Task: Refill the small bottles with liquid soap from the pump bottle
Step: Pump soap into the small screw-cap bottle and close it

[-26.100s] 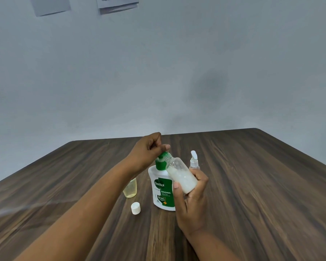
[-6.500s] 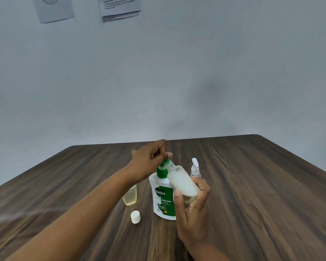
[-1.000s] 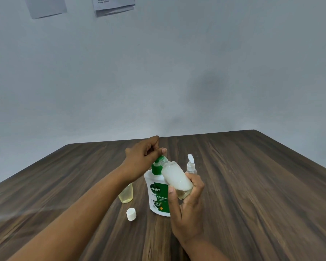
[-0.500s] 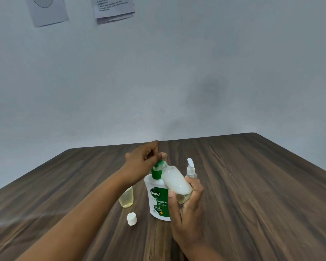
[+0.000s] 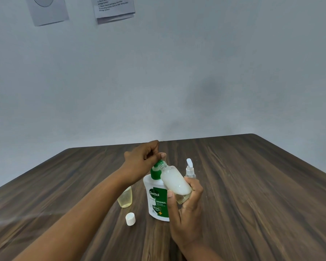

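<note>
A white pump bottle [image 5: 157,202] with a green label and green pump head stands upright on the wooden table [image 5: 252,194]. My left hand [image 5: 142,162] rests on top of the pump head, fingers curled over it. My right hand [image 5: 184,210] grips a small clear bottle [image 5: 174,182], mostly filled with white soap and tilted, its open mouth held against the green nozzle. Left of the pump bottle stands another small bottle [image 5: 125,198] with yellowish liquid, partly hidden behind my left forearm. A white cap [image 5: 130,219] lies loose on the table in front.
A small clear spray bottle [image 5: 190,169] with a white nozzle stands just behind my right hand. Two paper sheets [image 5: 113,8] hang on the grey wall beyond the table's far edge.
Over the last second my hands and the bottles have stayed put. Compared with 26 s ago, the small bottle holds more white soap.
</note>
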`<state>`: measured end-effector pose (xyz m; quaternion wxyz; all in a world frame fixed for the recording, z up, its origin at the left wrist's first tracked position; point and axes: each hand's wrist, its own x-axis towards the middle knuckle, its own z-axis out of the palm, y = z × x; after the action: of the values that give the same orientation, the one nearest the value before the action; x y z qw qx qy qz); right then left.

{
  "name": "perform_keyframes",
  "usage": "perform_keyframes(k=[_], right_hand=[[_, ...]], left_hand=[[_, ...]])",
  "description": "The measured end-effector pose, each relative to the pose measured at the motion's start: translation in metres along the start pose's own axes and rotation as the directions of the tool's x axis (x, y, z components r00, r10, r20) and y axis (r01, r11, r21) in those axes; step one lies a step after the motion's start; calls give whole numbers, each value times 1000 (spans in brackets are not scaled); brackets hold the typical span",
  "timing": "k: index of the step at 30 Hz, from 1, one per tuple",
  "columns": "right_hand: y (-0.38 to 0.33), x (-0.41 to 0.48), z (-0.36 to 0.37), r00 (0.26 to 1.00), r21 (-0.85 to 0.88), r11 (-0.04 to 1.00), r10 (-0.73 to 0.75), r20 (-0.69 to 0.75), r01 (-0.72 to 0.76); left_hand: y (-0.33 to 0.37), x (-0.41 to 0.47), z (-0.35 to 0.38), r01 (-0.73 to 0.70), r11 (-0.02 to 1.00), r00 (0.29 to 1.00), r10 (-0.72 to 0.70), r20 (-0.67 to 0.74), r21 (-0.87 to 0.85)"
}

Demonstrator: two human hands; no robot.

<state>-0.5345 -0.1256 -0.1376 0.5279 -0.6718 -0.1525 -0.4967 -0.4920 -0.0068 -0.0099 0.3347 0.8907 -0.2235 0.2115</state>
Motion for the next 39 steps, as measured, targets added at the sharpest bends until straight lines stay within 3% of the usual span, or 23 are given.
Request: perform_keyframes(k=[7,17,24,31,39], right_hand=[[0,-1,0,1000,-26,1000,-14,21,14],[1,-2,0,1000,-18,1000,11,6,-11],[0,-1,0,1000,-20,1000,-17,20,17],[0,0,0,1000,-5,1000,-8,2,8],[1,-1,-1,1000,-32,999,-21,4,21]], left_hand=[[-1,3,-9,-34,998,998,37,59,-50],[-4,2,1,-25,999,1000,25,11,-26],[-3,6,-11,-34,997,995,41,93,-71],[-8,2,3,-2,994,1000,5,31,-110],[-2,8,-9,-43,999,995,45,85,-26]])
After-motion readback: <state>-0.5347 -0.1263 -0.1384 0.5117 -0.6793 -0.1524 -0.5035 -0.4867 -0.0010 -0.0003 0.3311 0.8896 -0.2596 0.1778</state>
